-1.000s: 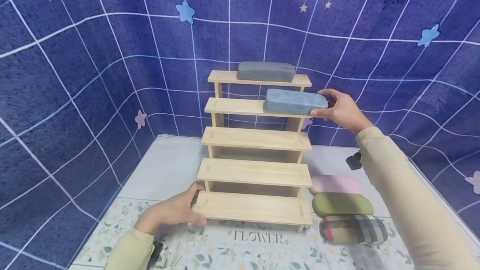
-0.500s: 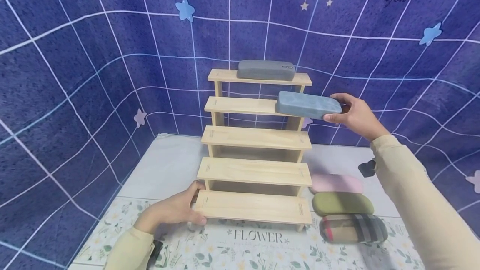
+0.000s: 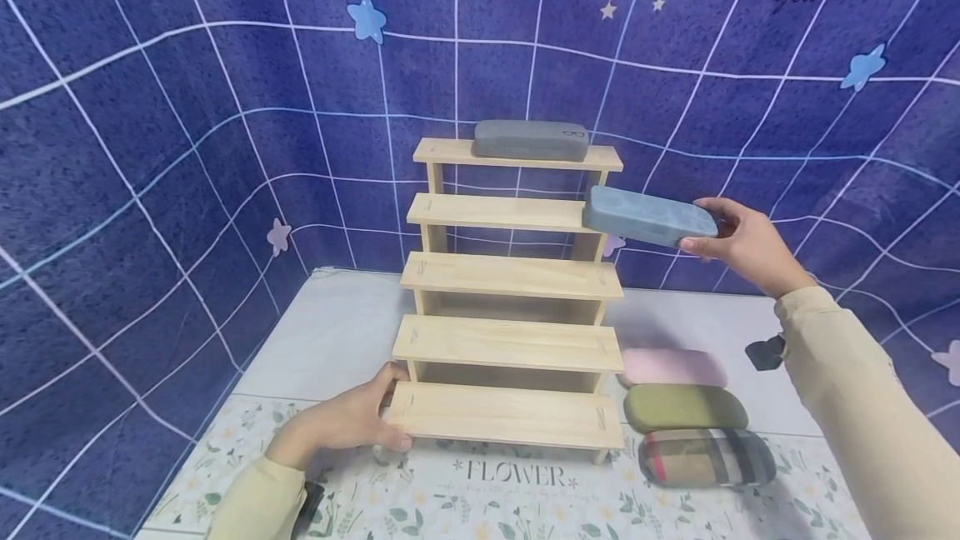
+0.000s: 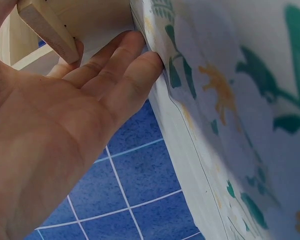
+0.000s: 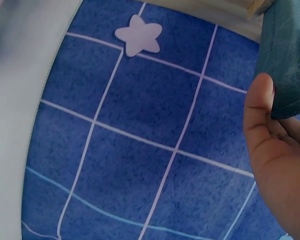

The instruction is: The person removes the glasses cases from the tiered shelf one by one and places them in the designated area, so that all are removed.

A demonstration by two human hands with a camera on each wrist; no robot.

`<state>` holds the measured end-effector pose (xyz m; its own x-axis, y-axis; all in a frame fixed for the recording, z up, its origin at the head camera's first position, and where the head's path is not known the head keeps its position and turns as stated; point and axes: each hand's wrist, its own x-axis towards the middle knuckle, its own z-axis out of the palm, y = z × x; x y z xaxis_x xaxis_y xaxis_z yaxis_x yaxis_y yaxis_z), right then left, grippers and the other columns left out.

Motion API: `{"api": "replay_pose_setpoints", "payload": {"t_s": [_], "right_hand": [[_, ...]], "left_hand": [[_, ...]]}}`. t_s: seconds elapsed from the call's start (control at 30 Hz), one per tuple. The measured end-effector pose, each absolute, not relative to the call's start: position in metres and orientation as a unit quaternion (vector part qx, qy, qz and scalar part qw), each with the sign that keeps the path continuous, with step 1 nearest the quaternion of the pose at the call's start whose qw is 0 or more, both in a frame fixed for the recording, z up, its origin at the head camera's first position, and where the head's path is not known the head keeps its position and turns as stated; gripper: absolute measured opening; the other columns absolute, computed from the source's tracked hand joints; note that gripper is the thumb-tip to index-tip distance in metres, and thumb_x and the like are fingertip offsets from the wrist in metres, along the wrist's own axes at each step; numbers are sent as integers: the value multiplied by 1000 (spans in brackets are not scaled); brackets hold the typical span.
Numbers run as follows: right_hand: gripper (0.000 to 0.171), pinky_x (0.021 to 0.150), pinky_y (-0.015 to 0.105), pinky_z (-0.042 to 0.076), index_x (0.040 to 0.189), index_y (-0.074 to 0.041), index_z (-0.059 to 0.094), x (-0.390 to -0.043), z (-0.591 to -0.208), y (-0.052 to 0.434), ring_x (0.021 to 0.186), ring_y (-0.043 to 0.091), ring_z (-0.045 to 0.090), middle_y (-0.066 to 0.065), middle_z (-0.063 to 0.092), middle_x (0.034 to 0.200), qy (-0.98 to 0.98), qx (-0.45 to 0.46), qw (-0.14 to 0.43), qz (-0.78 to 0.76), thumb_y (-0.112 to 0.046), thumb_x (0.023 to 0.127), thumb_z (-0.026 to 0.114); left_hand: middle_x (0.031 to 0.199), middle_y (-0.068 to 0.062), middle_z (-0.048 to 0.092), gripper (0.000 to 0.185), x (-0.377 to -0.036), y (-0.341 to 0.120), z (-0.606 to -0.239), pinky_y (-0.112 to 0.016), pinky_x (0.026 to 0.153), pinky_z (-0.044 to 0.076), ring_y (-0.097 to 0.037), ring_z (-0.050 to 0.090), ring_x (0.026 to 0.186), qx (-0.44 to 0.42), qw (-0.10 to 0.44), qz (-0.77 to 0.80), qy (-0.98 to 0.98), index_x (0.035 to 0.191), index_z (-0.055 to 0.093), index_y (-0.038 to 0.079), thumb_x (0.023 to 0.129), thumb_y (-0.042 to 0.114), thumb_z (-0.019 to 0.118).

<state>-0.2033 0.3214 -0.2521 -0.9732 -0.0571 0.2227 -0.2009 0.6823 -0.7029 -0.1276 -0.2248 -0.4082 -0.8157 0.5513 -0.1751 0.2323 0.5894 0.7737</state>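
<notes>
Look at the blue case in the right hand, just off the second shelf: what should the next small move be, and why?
Probably lower the blue case toward the table beside the pink case. The right hand grips it by one end, clear of the wooden rack, and three cases already lie in a row there. The left hand steadies the rack's bottom step.

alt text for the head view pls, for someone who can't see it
A person's right hand holds a blue-grey glasses case in the air just off the right end of a five-step wooden display stand, while the left hand rests on the bottom step's left end. A dark grey case lies on the top step; pink, green and plaid cases lie on the table beside the stand.
</notes>
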Motion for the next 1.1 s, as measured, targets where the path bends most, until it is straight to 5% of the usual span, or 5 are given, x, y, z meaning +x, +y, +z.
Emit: {"api": "replay_pose_setpoints", "payload": {"t_s": [0.83,1.1], "right_hand": [[78,72,18,48,153,-1,37,-183,-271,373,82,15,68,-6,67,99,-913,56,80,397,-30,92,76],[76,66,23,52,145,7,42,-184,-296,382,78,8,62,16,66,103,-933,70,73,346,-26,88,80]], "left_hand": [[135,-19,52,86,-128,-225,-409,-63,109,33,-35,51,123,235,198,398,864,137,35,7,74,34,88],[137,-20,52,87,-129,-224,-409,-65,109,31,-38,50,126,237,201,401,862,138,34,6,75,34,88]]}}
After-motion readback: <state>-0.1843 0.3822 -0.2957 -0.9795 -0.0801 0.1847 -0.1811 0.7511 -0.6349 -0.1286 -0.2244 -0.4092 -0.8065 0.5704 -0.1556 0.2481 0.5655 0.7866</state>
